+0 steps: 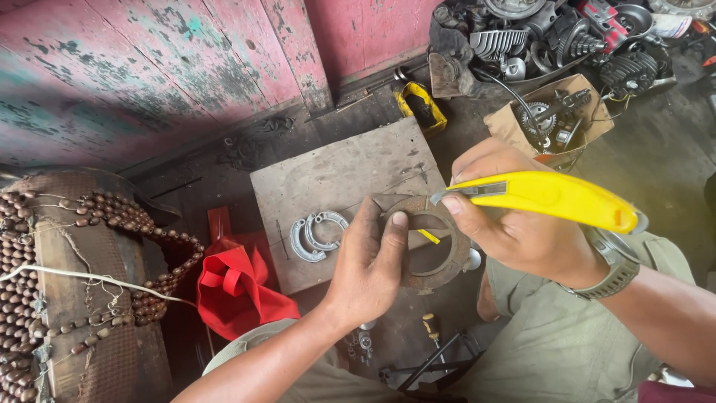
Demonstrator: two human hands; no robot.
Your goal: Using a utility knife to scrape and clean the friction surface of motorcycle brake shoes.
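— What is held, and how?

— A rusty, rough brown ring (pixel 432 242) is pinched by the left hand (pixel 369 269), thumb on its rim. A smooth yellow plastic utility knife (pixel 548 198) is gripped by the right hand (pixel 514 224), fingers closed, blade end at the ring.

— And beneath?

— A scuffed grey board (pixel 335 179) is seen, with curved metal brake shoes (pixel 317 235) laid on it. Peeling pink planks (pixel 149 67) are seen behind.
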